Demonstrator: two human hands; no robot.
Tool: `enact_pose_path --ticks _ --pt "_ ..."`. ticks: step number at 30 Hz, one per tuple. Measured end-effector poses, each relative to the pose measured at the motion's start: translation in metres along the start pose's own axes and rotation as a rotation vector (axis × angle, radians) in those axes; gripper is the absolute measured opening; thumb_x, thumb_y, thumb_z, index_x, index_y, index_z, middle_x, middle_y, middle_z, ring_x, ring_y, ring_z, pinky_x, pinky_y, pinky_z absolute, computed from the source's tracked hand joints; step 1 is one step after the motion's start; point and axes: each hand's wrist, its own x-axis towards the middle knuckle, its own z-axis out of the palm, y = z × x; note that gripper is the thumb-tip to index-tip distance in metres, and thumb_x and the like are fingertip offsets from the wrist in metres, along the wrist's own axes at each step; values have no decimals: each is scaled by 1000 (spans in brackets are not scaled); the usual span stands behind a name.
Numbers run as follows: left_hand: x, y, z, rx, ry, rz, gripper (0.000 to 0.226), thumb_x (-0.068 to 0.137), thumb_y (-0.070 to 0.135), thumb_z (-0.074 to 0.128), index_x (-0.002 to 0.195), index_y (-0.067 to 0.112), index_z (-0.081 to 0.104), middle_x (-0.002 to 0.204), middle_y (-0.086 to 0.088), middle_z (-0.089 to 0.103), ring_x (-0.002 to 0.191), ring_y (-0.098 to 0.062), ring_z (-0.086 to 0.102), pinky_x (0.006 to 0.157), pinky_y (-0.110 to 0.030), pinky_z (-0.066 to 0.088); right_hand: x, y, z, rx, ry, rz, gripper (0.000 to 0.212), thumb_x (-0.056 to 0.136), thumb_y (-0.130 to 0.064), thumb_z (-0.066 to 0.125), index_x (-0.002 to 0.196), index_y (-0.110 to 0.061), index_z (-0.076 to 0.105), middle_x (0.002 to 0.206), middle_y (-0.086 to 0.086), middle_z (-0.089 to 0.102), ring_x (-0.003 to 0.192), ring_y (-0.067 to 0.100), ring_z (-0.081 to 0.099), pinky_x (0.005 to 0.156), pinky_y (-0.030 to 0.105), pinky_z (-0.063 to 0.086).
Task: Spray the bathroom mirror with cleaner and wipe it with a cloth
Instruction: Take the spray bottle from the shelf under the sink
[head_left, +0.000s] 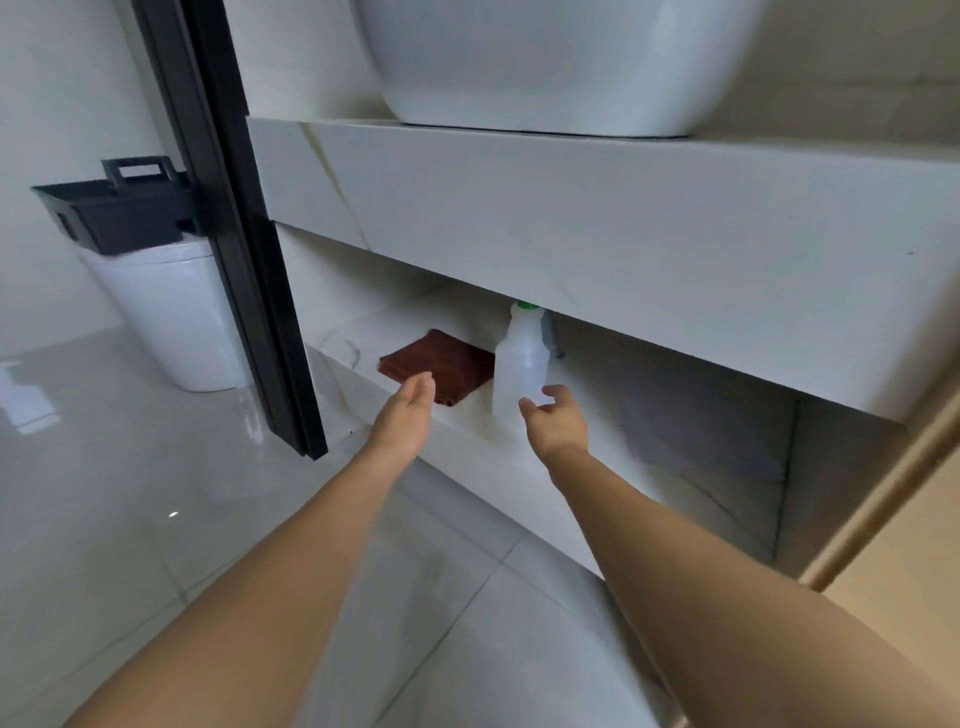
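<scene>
A folded dark red cloth (441, 366) lies on the low shelf (597, 415) under the vanity counter. Right of it stands a translucent white spray bottle (521, 364) with a green top, its head partly hidden by the counter's underside. My left hand (408, 410) is stretched out flat, fingertips at the cloth's front edge, holding nothing. My right hand (556, 421) is open with fingers curved, just in front of the bottle's base; whether it touches the bottle I cannot tell. No mirror is in view.
A thick white marble counter (571, 218) overhangs the shelf, with a white basin (545, 67) on top. A black door frame (228, 223) stands at left; behind it a white toilet (171, 317) carries a black basket (114, 205). The floor is glossy grey tile.
</scene>
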Motion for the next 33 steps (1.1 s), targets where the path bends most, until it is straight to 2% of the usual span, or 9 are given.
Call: enact_pose_path --ticks 3,6,10,17,24,28,30,33 --pt "10 5 19 -80 -34 -10 51 105 47 31 151 28 39 154 3 42 140 -19 42 120 -43 30 24 0 -7 17 29 -24 57 98 -36 58 148 -21 36 146 7 50 126 30 54 100 37 46" --pt "23 6 32 -106 -49 -21 52 106 47 31 152 25 38 156 0 41 142 -20 41 120 -44 30 48 -3 -8 3 51 -80 70 93 -34 66 152 -18 33 155 5 40 138 29 45 113 42 40" --pt "39 1 45 -194 -61 -86 56 105 50 27 154 24 36 157 0 39 142 -19 41 121 -43 27 75 -4 -6 -24 15 -130 83 88 -31 74 156 -20 27 157 7 36 143 30 40 115 41 37" --pt "60 14 66 -266 -193 -142 69 101 63 13 154 23 35 161 6 33 146 -14 35 123 -37 23 111 -2 10 -47 -50 -151 89 80 -38 80 151 -24 28 147 7 45 133 33 47 110 50 43" --pt "75 13 79 -352 -342 -166 76 97 69 2 155 28 31 160 10 32 150 -7 23 123 -33 9 119 5 12 -86 21 -148 85 72 -37 88 140 -15 42 136 7 55 126 30 54 103 40 48" --pt "61 8 69 -346 -344 -141 86 94 71 -4 152 24 40 158 10 38 149 -5 25 125 -33 9 109 10 6 -69 20 -162 84 70 -38 89 138 -16 46 132 7 57 121 29 56 101 40 50" --pt "53 7 63 -351 -349 -139 88 94 71 -5 147 23 47 155 10 42 147 -6 28 126 -35 9 103 15 2 -40 -14 -174 79 71 -36 88 135 -17 48 125 5 58 116 28 58 99 45 52" --pt "39 9 58 -358 -332 -131 88 95 70 -3 143 21 53 154 9 44 146 -8 32 126 -36 12 95 21 -5 26 -74 -149 68 74 -34 87 129 -20 50 117 0 56 111 25 58 96 43 53"
